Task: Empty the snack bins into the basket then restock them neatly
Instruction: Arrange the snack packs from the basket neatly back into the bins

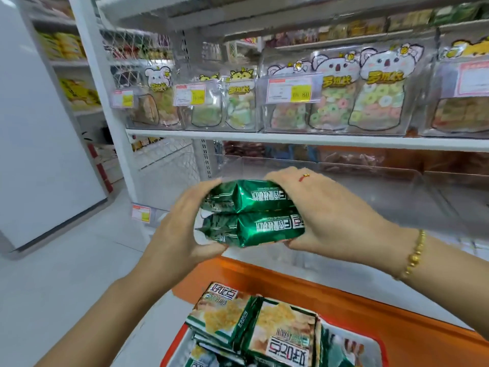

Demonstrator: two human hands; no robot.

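Two green foil snack packs [251,213] are stacked one on the other and held between both hands at mid-frame, in front of a clear plastic bin [344,181] on the lower shelf. My left hand [180,229] grips their left ends. My right hand [330,215] grips the right ends, fingers curled over the top. Below, an orange basket [397,327] holds several more green packs [259,329] with a snack picture on the front.
The upper shelf [291,137] carries clear bins of bagged sweets [330,102] with price tags. A white shelf upright [105,102] stands at left, with a white panel [39,141] and pale floor beyond. More goods sit on the lower shelf at right.
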